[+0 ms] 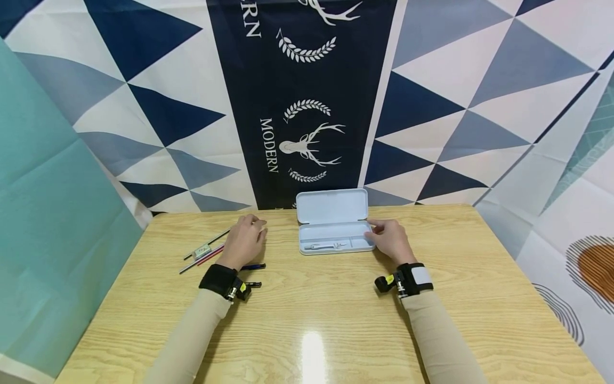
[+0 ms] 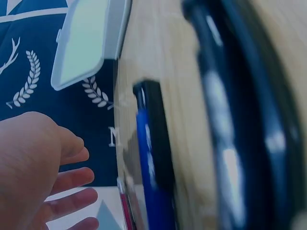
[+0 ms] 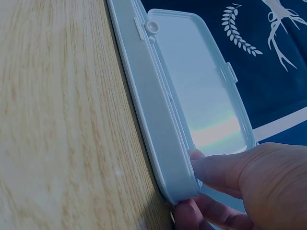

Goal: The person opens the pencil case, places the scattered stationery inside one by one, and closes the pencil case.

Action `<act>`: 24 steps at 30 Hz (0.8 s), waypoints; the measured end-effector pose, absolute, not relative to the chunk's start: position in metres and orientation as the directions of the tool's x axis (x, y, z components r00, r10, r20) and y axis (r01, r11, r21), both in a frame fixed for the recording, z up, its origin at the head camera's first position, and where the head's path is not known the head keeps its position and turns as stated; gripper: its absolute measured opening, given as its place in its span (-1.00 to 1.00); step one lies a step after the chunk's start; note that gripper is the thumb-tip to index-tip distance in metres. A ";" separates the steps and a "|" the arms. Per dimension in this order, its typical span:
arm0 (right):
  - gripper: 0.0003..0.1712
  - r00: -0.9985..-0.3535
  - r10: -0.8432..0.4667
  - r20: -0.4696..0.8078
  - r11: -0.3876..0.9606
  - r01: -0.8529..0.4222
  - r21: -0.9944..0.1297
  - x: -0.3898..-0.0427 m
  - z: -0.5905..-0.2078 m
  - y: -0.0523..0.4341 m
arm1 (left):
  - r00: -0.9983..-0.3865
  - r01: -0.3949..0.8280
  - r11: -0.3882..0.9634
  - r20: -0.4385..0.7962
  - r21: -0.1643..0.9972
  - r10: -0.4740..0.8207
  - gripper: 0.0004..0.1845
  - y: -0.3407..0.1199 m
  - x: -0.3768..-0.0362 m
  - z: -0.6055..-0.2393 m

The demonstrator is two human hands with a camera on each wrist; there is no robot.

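Observation:
A light blue pencil case [image 1: 332,208] lies with its lid raised at the back of the table. Inside its tray rests a metal compass [image 1: 326,246]. My right hand [image 1: 390,241] pinches the case's right end, and in the right wrist view its thumb [image 3: 218,170] is over the rim with fingers against the outer wall. To the left, my left hand [image 1: 243,242] hovers over the stationery with nothing in its loosely spread fingers. Close to it are a white eraser [image 1: 202,251], a red pencil [image 1: 209,256], a blue pen [image 2: 152,167] and a dark, blurred pen [image 2: 235,120].
A grey pencil [image 1: 188,267] lies beside the red one. Behind the wood-grain table [image 1: 307,314] hangs a patterned cloth [image 1: 307,96] right at its back edge. A teal panel [image 1: 57,213] stands along the left side.

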State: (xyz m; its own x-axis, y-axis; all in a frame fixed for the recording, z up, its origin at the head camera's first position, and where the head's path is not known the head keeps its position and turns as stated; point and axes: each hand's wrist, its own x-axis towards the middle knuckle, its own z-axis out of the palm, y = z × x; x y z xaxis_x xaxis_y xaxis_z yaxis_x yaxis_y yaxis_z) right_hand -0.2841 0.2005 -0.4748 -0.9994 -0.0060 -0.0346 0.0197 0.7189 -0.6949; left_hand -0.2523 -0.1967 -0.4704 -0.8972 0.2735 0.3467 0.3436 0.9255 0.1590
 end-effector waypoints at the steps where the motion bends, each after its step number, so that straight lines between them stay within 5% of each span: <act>1: -0.45 -0.999 -0.009 -0.034 0.718 0.018 -0.696 -0.284 -0.475 0.200 | -0.897 0.341 0.927 0.347 0.153 0.273 -0.70 -0.200 -0.251 -0.471; 24: -0.45 -0.999 -0.028 -0.020 0.719 -0.006 -0.695 -0.283 -0.474 0.200 | -0.948 0.225 0.958 0.269 0.179 0.172 -0.68 -0.253 -0.235 -0.468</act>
State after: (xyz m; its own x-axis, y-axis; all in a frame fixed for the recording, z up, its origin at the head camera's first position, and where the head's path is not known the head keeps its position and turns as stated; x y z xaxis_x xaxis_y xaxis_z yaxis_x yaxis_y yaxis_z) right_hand -0.2835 0.2004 -0.4739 -0.9994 -0.0281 -0.0204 -0.0061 0.7193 -0.6947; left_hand -0.2354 -0.2526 -0.4677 -0.9476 0.1721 0.2692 0.2249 0.9577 0.1795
